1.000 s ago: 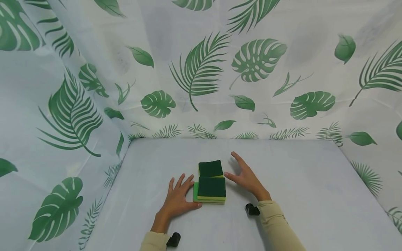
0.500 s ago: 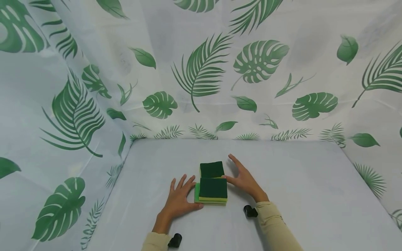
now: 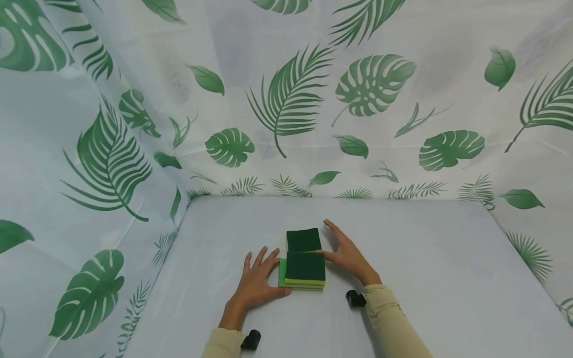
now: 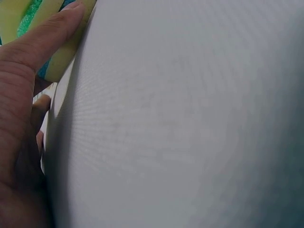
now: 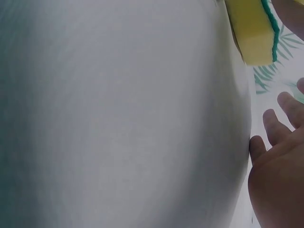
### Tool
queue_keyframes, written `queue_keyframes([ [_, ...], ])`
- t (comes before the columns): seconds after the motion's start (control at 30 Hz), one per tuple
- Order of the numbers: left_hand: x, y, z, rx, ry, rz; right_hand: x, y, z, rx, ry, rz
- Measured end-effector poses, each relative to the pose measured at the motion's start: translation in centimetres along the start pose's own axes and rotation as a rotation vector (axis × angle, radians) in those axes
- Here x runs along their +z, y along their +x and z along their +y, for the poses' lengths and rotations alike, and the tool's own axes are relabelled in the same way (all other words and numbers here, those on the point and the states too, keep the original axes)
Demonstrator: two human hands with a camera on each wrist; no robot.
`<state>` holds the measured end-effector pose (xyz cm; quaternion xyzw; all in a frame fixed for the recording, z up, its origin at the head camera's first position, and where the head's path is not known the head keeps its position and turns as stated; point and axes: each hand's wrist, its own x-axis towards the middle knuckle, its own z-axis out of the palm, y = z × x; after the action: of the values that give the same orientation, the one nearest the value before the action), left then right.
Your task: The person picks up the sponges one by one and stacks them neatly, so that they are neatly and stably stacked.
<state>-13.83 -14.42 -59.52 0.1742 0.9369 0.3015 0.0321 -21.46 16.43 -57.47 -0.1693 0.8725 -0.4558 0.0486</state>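
Observation:
Near the middle of the table, a sponge with a dark green top (image 3: 306,266) and yellow body lies on a lower sponge (image 3: 282,273), whose bright green face sticks out at the left. Just behind this stack is another dark green and yellow sponge (image 3: 303,240). My left hand (image 3: 256,284) spreads its fingers along the stack's left side, with its thumb along the near edge; the left wrist view shows that thumb against the sponge's yellow side. On the right, my right hand (image 3: 351,256) has extended fingers, and its thumb tip reaches the seam between front and back sponges.
A white-covered table (image 3: 425,268) surrounds the sponges. Leaf-printed white cloth (image 3: 286,99) hangs behind it and along both sides. Each wrist carries a small black camera, such as the right one (image 3: 355,299), below the beige sleeve (image 3: 391,318).
The right hand has shifted slightly left, bringing its thumb tip in from the stack's right edge to the seam between sponges. The left hand keeps its place beside the stack.

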Motion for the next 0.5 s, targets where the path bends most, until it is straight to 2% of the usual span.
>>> queue_keyframes([
  [0.2, -0.02, 0.01, 0.05, -0.004, 0.011, -0.005, 0.12, 0.26, -0.12, 0.002, 0.040, -0.026],
  [0.5, -0.15, 0.04, 0.11, 0.001, 0.004, -0.010, 0.42, 0.70, -0.10, -0.019, 0.010, -0.029],
])
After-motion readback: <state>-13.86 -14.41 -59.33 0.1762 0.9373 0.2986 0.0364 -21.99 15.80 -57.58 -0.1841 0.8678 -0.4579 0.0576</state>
